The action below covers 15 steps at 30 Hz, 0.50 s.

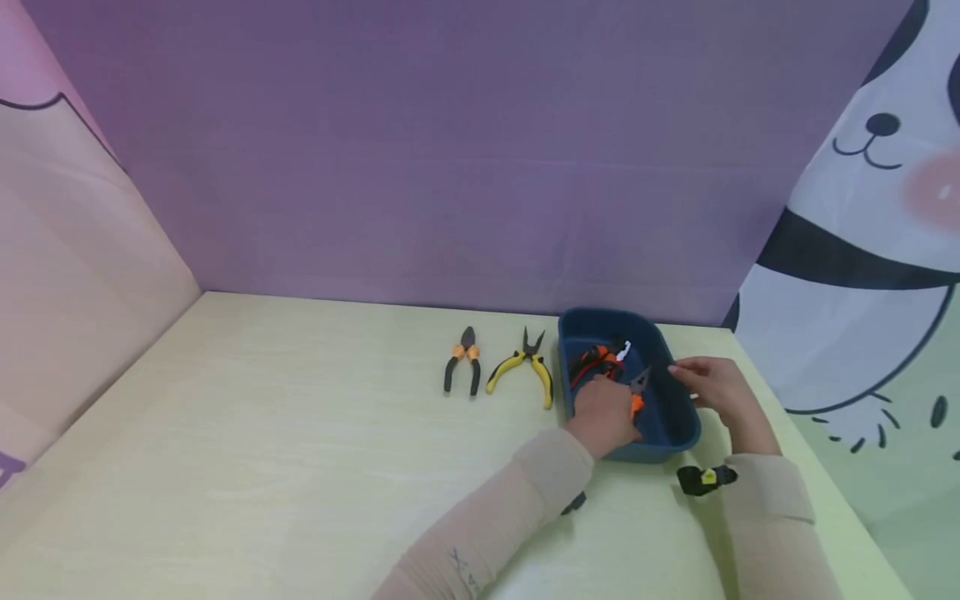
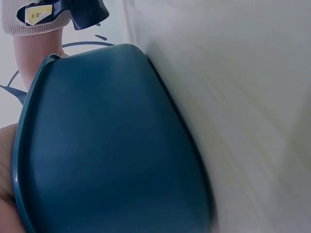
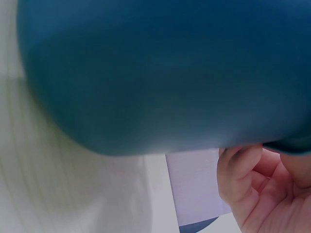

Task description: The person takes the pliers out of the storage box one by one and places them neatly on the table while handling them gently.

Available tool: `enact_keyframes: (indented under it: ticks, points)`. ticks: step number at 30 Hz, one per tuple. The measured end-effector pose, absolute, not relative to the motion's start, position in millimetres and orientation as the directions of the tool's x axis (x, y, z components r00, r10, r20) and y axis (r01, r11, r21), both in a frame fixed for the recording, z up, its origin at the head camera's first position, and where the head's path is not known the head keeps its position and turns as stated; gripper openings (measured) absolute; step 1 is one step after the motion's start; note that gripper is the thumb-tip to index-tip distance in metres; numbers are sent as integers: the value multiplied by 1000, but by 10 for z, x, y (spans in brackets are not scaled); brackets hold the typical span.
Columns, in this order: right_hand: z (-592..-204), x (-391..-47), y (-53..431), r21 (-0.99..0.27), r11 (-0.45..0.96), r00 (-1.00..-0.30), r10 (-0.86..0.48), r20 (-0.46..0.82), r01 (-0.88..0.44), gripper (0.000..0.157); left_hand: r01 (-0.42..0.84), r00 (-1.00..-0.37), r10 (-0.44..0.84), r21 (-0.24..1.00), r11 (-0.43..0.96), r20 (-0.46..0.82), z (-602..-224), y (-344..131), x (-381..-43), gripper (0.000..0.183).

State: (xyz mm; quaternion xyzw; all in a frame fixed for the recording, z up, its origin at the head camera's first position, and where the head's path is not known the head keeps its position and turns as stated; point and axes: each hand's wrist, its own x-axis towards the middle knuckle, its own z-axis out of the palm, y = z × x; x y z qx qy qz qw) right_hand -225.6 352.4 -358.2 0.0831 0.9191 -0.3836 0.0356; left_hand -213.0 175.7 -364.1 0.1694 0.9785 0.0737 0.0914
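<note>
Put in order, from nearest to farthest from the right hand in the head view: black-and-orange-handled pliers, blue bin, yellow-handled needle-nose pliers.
1. Blue bin: the right hand holds its right rim.
2. Yellow-handled needle-nose pliers: on the table, just left of the bin.
3. Black-and-orange-handled pliers: farther left on the table.

Orange-handled pliers (image 1: 637, 397) are inside the blue bin (image 1: 647, 454).
</note>
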Motion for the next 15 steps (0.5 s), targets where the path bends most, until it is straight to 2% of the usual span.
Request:
enact_keyframes:
  ticks: [15]
  points:
    - [-3596,-2255,3539,-709,685,-986,124,-109,164,52,284,-936,310,160,945,-166,-3623,1779,-2136,60]
